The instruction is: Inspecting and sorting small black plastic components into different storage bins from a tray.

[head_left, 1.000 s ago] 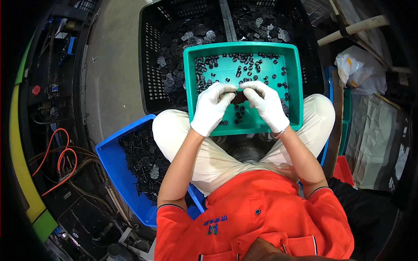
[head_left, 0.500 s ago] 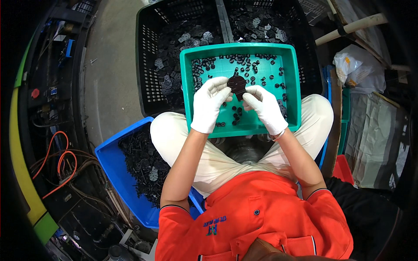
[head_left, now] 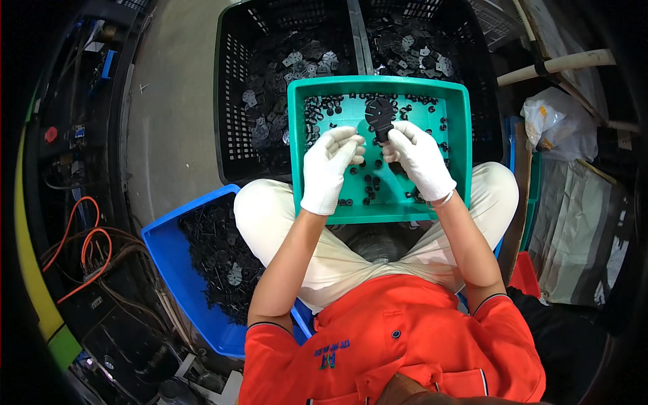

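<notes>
Between the thumb and fingers of my gloved right hand (head_left: 420, 158) is the narrow tab of a dark round slotted plate (head_left: 380, 113), its disc end pointing away from me. My gloved left hand (head_left: 329, 167) hovers just left of it, apart from the plate, fingertips drawn together. Whether those fingers pinch anything small is hidden. Both hands are over a green plastic bin (head_left: 297, 182) that rests across my lap. Scattered inside the bin are small black round parts (head_left: 368, 180), thicker along its far side.
Beyond the bin stand black perforated crates (head_left: 233, 135) heaped with dark and grey metal plates (head_left: 307, 64). To my left, a blue bin (head_left: 181, 287) holds thin black pieces (head_left: 219, 260). Machinery with orange tubing (head_left: 101, 250) lines the far left; a plastic bag (head_left: 557, 118) lies at right.
My left hand has let go of the slotted plate and drawn back left. The plate is now in my right hand alone, a little further right and tilted to catch the light.
</notes>
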{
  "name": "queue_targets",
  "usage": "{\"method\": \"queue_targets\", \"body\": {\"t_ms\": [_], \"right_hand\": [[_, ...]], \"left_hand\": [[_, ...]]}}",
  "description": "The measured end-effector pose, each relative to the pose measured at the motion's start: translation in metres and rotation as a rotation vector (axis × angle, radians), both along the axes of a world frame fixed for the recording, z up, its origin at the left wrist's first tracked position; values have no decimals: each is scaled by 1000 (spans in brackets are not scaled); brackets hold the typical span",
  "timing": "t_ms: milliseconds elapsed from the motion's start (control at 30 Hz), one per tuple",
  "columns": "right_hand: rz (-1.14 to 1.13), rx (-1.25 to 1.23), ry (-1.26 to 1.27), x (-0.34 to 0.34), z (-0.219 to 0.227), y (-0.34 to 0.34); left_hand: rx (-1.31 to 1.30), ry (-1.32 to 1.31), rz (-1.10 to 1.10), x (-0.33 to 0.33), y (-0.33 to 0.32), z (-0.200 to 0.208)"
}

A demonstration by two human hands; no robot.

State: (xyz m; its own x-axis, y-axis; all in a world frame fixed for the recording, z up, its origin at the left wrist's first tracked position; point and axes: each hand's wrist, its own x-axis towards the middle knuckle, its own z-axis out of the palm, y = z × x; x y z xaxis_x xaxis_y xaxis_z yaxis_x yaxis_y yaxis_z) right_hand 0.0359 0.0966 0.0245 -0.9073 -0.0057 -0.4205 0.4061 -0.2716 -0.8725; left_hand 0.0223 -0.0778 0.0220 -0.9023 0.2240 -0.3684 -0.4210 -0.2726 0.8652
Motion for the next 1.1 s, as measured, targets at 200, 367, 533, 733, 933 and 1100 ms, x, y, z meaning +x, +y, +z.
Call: {"method": "queue_targets", "body": {"t_ms": [200, 367, 533, 733, 933, 1100], "right_hand": [[96, 99, 70, -34, -7, 1], [14, 123, 201, -97, 19, 13], [314, 1005, 483, -27, -18, 71], [385, 1197, 253, 54, -31, 64], [234, 442, -205, 56, -16, 42], [82, 6, -217, 57, -2, 28]], "left_hand": [[-113, -1, -108, 1, 7, -6], [-589, 301, -578, 19, 26, -24], [-920, 836, -614, 27, 54, -28], [-1214, 822, -785, 12, 83, -39], [-833, 865, -540, 12, 57, -42], [-705, 963, -316, 12, 47, -22]]}}
